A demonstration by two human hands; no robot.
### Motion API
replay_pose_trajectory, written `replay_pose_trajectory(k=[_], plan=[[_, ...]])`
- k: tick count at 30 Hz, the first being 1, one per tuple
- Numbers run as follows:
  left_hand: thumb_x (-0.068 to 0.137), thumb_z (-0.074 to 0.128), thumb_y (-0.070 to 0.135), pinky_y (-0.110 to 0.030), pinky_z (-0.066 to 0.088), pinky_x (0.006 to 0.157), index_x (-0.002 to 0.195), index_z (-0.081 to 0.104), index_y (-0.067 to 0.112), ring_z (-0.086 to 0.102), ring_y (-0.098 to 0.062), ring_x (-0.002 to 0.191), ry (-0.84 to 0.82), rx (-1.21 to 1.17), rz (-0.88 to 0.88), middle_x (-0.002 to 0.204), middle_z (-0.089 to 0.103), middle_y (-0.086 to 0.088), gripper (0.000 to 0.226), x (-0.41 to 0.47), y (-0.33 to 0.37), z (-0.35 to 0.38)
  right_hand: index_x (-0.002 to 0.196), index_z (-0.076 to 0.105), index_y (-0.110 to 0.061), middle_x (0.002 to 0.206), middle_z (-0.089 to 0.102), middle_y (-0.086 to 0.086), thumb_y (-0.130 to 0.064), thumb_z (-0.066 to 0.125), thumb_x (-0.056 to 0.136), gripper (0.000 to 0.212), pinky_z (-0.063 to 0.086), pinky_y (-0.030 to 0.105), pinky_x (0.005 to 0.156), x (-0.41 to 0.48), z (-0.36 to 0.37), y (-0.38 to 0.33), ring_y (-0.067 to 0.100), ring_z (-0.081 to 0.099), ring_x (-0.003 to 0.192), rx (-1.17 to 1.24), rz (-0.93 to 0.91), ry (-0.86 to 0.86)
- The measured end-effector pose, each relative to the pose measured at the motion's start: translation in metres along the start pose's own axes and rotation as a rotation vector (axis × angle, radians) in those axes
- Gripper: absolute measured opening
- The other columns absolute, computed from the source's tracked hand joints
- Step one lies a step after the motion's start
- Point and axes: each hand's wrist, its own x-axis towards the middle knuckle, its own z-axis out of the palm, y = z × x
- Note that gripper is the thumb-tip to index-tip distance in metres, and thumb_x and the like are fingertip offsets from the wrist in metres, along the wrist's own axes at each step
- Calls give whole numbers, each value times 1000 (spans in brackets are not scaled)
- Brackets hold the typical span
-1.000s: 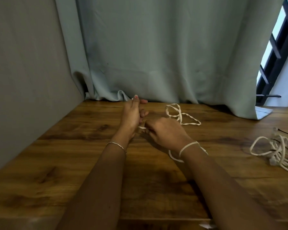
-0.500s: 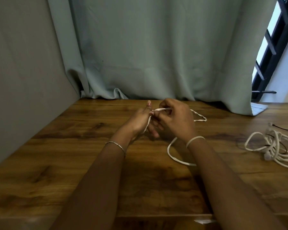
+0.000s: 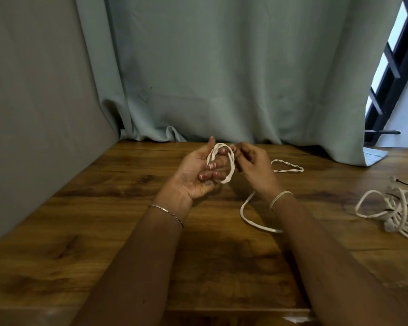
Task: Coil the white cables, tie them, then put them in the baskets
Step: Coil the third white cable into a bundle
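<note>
Newly looped cable (image 3: 233, 168) circles left hand (image 3: 197, 176) above wooden table (image 3: 99, 231), curtain (image 3: 222, 78) behind.

Head-worn wide view looks forward and down over the table (image 3: 85, 231) toward the curtain (image 3: 222, 67); left hand (image 3: 198, 177), right hand (image 3: 254, 168) close.

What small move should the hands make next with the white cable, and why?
Probably the right hand should lead one more turn of the white cable around the fingers of the left hand. Only about two loops sit there, and much of the cable lies loose on the table.
</note>
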Motion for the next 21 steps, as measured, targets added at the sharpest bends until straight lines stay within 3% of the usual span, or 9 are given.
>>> replay_pose_trajectory(k=[3,6,10,13,17,21], plan=[[105,26,37,-14,36,34,74,49,6,28,-6,22,63,-188,159,40,38,2,49,4,0,2,106,68,-16,79,69,-4,-11,49,93,23,51,32,71,-2,8,7,16,65,74,-293,-56,-86],[105,28,36,-17,37,34,74,53,6,29,-7,27,227,-317,350,44,39,1,50,7,2,0,104,66,-20,82,68,1,-15,51,94,20,50,36,70,-4,17,5,22,63,78,-497,-49,-222],[105,28,37,-19,43,47,79,54,9,32,-8,34,436,-260,573,47,42,3,47,9,7,-8,102,65,-17,90,68,6,-21,52,96,15,43,32,66,-11,29,-6,23,62,81,-637,-103,-384],[105,27,39,-20,44,53,82,55,10,39,-9,37,536,-127,636,48,44,3,46,10,11,-16,107,64,-20,92,68,2,-26,52,96,18,36,26,64,-15,32,-18,16,56,78,-739,-153,-437],[106,24,37,-23,41,57,91,53,9,47,-8,39,690,223,672,46,49,5,43,13,16,-27,104,65,-22,92,68,1,-31,49,97,20,38,28,64,-20,27,-28,18,61,83,-829,-270,-408],[106,25,35,-20,36,43,89,53,11,45,-9,38,730,576,657,55,54,1,41,15,13,-23,97,66,-20,89,65,-2,-29,51,96,17,29,26,65,-17,16,-32,18,60,82,-964,-432,-213]])
